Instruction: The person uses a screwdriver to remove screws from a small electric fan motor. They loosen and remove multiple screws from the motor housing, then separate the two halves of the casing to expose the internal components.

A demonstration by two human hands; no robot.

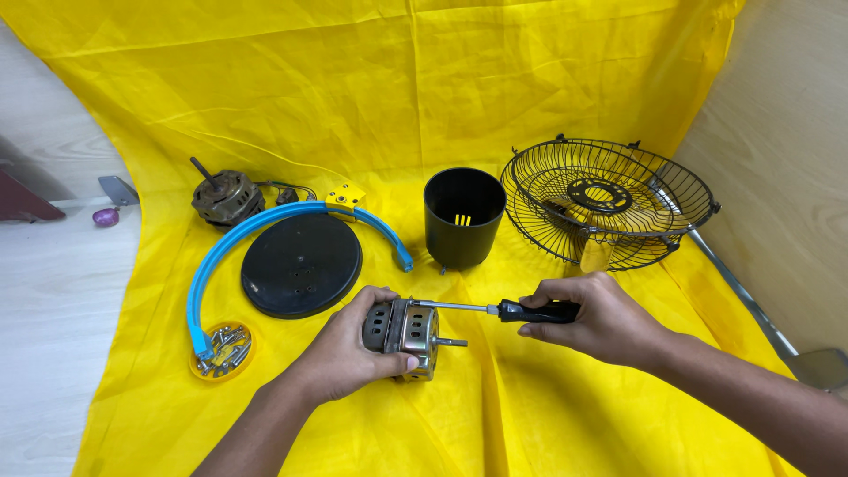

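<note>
Head view, surroundings: a yellow cloth [548, 415] covers the whole work surface, and it is crowded up top.
Far left: an old motor [225, 198] with its shaft sticking up, wires trailing to a small yellow block [345, 198].
Left middle: a blue curved strip [231, 243] arcs around a black round plate [302, 264], one end dipping into a yellow dish of screws [223, 350].
Centre back: a black cup-shaped housing [463, 217], standing upright.
Right back: a black wire fan guard [607, 201], tilted, well apart from the hands.
In the way: nothing lies between the hands and the small motor.
Left hand: the left hand [349, 349] wraps over the small silver motor [408, 328], thumb along its front, gripping it on the cloth near the bottom centre.
Right hand: the right hand [599, 320] is clenched around the black handle of a screwdriver [530, 310].
Contact: the screwdriver lies level, its tip touching the top edge of the small silver motor.
</note>
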